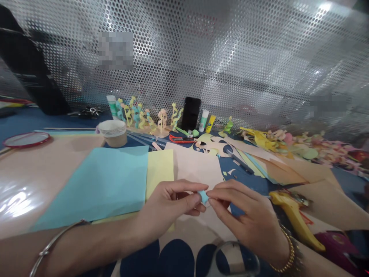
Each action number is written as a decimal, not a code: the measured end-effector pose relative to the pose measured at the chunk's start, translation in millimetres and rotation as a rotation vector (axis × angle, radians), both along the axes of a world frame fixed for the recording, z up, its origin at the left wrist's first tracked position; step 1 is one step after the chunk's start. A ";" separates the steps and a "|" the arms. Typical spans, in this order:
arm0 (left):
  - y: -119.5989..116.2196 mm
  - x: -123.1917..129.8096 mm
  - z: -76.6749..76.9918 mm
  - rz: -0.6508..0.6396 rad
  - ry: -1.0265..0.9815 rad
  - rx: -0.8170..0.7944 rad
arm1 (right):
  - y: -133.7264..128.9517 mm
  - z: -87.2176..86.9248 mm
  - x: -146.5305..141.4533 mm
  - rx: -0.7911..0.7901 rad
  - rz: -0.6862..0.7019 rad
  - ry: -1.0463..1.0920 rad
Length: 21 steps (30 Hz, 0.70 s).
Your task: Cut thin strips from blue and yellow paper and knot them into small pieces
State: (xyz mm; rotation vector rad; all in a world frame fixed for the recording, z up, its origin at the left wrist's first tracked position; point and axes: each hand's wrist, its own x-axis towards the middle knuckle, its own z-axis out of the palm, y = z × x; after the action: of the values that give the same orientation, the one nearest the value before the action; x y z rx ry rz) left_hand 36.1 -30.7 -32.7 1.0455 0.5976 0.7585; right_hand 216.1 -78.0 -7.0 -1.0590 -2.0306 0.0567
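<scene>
Bare left hand [165,204] and right hand [249,219] are raised, fingers [184,187] pinching a small folded sky-blue paper piece [203,197]; a pale-blue paper sheet [92,184] is laid at nine o'clock.

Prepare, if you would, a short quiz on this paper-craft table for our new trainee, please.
1. True or false: the left hand and the right hand both pinch the small light blue paper piece.
2. What does the right wrist wear? A) a silver bangle B) a gold bracelet C) a rubber band
3. What dark object stands upright among the paper figures at the far side of the table?

Key: 1 true; 2 B; 3 a smartphone.
</scene>
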 end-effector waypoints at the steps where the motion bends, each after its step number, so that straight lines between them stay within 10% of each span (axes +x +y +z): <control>1: 0.1 -0.3 -0.2 0.000 -0.002 0.000 | 0.0 0.5 -0.4 0.010 0.002 -0.003; 21: 3.6 -1.6 1.0 0.101 0.068 0.027 | -3.5 1.3 -0.8 0.013 -0.041 0.042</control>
State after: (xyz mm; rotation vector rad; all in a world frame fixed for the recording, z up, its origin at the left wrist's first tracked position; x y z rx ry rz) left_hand 34.5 -27.0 -31.7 1.0757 0.7045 0.8236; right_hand 215.3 -81.5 -5.7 -1.0823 -1.9690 0.0443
